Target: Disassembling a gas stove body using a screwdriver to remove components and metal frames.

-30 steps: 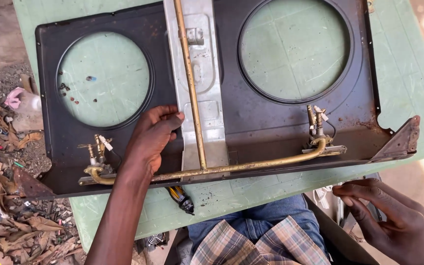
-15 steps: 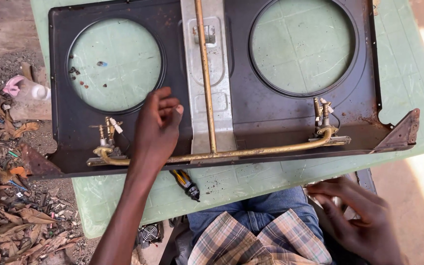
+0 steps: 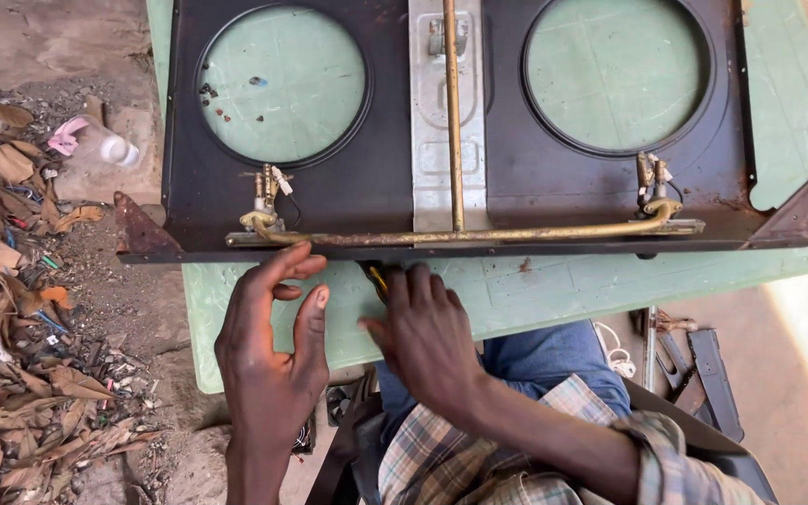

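An upturned black two-burner stove top [image 3: 376, 187] lies on a green table [image 3: 563, 290]. A brass gas pipe [image 3: 479, 234] runs along its near edge, with a valve at the left end [image 3: 264, 201] and another at the right end [image 3: 652, 187]. My left hand [image 3: 273, 355] rests on the table with its fingers apart, the forefinger reaching the panel's near edge below the left valve. My right hand [image 3: 427, 341] lies beside it, its fingers closed over a yellow-and-black hand tool [image 3: 376, 278]; only the tool's tip shows.
A second brass tube [image 3: 454, 112] runs up a grey centre strip. Dry leaves and litter [image 3: 21, 309] cover the ground at the left, with a plastic bottle [image 3: 109, 145]. Dark metal parts [image 3: 694, 355] lie on the ground at the right. My lap is below the table edge.
My left hand has come off the stove top onto the table. My right hand has risen from beside my lap onto the tool at the table's front.
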